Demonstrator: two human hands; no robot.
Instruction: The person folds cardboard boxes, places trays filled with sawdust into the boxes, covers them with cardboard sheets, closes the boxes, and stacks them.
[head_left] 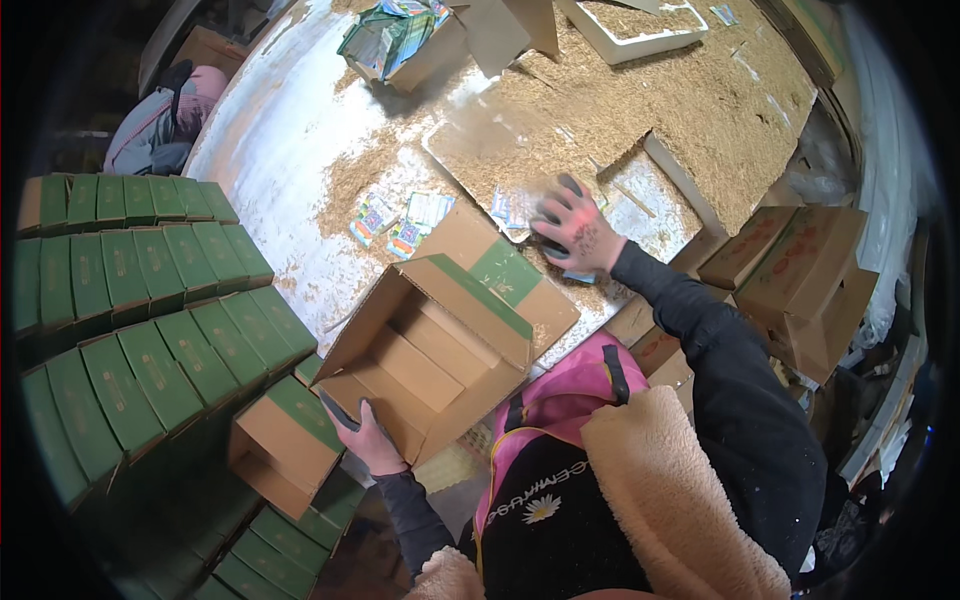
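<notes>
Holding with the left hand (372, 440), in a thin knitted glove with dark coated fingertips, the lower left edge of an open carton (415, 345); grip narrow, with the cardboard wall between thumb and fingers. Location of this carton: in front of the body, tilted at the near edge of the table (262, 195), with mouth turned toward the wearer. Made of brown corrugated cardboard, with green printed panels outside; inside, only plain brown walls and flat bottom flaps to be seen.

Reaching beyond the carton with the right hand (578, 228), in a similar glove, fingers bent and spread, low over the dry wood shavings (740, 125). Impossible to tell about something in the grip there, because of blur and hidden fingertips. Just below the wrist, a small part of a bluish packet (580, 277).

Near the carton, on the white surface, flat glossy packets (415, 222) with colourful print. Farther away, a cardboard box (430, 62) with shiny, crumpled green-blue packaging (395, 38) inside, and a white, thick-walled rectangular tray (655, 47) with shavings in it. To the left, tidy rows of green cartons (150, 375); to the right, brown boxes (790, 265) and wrinkled clear plastic film (885, 180).
</notes>
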